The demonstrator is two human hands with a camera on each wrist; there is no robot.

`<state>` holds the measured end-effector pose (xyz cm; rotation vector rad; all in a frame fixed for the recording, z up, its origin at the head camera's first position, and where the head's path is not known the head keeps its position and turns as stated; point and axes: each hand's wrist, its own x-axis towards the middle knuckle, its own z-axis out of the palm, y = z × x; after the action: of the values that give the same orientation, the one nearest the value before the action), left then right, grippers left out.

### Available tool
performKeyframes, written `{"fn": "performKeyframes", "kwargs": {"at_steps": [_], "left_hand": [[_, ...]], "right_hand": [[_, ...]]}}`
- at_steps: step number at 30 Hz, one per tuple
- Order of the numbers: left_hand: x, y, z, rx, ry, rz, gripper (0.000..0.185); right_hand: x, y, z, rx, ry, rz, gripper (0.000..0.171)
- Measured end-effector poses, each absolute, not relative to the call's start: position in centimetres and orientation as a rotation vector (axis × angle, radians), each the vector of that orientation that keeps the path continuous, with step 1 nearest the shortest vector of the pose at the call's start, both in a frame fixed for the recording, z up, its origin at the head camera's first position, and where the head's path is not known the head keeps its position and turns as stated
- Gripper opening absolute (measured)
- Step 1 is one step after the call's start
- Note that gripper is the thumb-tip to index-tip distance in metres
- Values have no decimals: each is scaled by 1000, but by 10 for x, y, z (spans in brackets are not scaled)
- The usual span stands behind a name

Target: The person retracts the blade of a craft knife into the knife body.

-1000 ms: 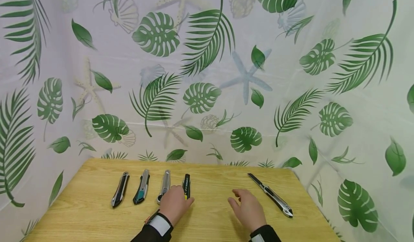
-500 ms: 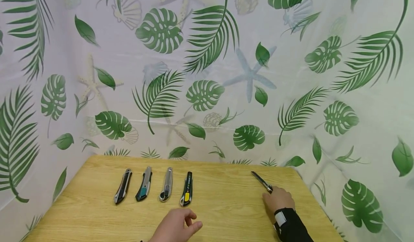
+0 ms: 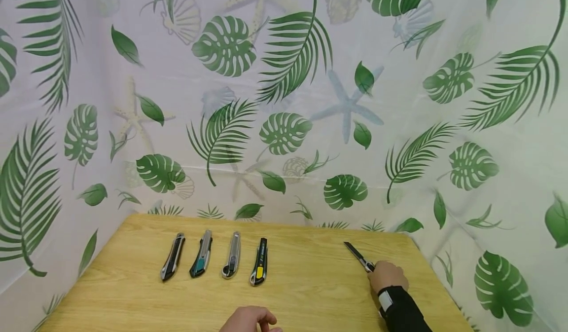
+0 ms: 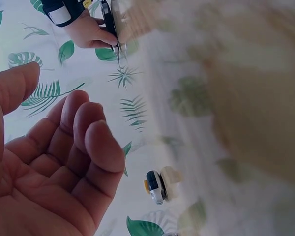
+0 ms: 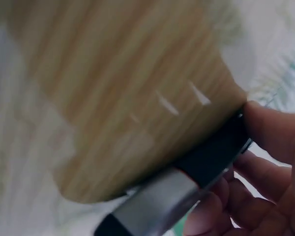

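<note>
In the head view my right hand (image 3: 388, 276) holds a utility knife (image 3: 358, 256) at the right side of the table, its dark blade extended and pointing up-left. The right wrist view shows the thumb and fingertips pinching the knife's black and silver handle (image 5: 162, 201). My left hand (image 3: 249, 319) is at the bottom edge of the head view, partly cut off. Its fingers are loosely bent around nothing in the left wrist view. Nearest to it lies a black utility knife (image 3: 259, 263) with a yellow slider.
Left of the yellow-slider knife lie a silver utility knife (image 3: 231, 255), a teal and grey one (image 3: 201, 254) and a black and silver one (image 3: 172, 257), in a row. The wooden table (image 3: 306, 282) meets a leaf-print curtain (image 3: 284, 194) at the back and sides.
My right hand has moved right and taken hold of the knife there. My left hand has left the row of knives and drawn back toward the bottom edge.
</note>
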<state>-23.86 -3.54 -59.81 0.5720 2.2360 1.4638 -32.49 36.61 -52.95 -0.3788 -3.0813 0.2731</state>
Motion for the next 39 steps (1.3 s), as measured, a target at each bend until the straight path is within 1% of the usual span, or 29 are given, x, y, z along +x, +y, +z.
{"fn": "performKeyframes", "kwargs": {"at_steps": [3, 6, 9, 12, 15, 17, 18, 21, 23, 29, 32, 39], "left_hand": [[-240, -36, -603, 570, 2216, 1472, 27], [-229, -38, -588, 563, 2200, 1504, 25], [-214, -37, -557, 526, 2216, 1568, 28], [-201, -33, -527, 443, 2266, 1637, 37], [-196, -27, -515, 368, 2284, 1702, 50], [-197, -25, -514, 362, 2288, 1738, 56], [-198, -23, -516, 366, 2283, 1757, 57], [-200, -21, -518, 354, 2265, 1786, 52], [-200, -20, -520, 340, 2242, 1784, 46], [-199, -18, -525, 333, 2170, 1848, 33], [-200, -20, -526, 309, 2104, 1881, 31], [-200, -24, -526, 323, 1967, 1913, 29]], "right_hand": [[-315, 348, -527, -288, -3097, 238, 25], [-303, 326, -524, -155, -3082, 339, 23], [-289, 297, -514, -3, -3044, 693, 20], [-277, 266, -499, 205, -2963, 1168, 26], [-262, 235, -484, 392, -2847, 1618, 33], [-252, 217, -477, 486, -2777, 1788, 38], [-247, 209, -473, 504, -2747, 1842, 37], [-237, 192, -467, 488, -2677, 1929, 33], [-232, 183, -464, 446, -2635, 1977, 34], [-224, 168, -458, 313, -2470, 2195, 44], [-223, 166, -457, 276, -2415, 2265, 46], [-221, 157, -456, 154, -2224, 2548, 43]]}}
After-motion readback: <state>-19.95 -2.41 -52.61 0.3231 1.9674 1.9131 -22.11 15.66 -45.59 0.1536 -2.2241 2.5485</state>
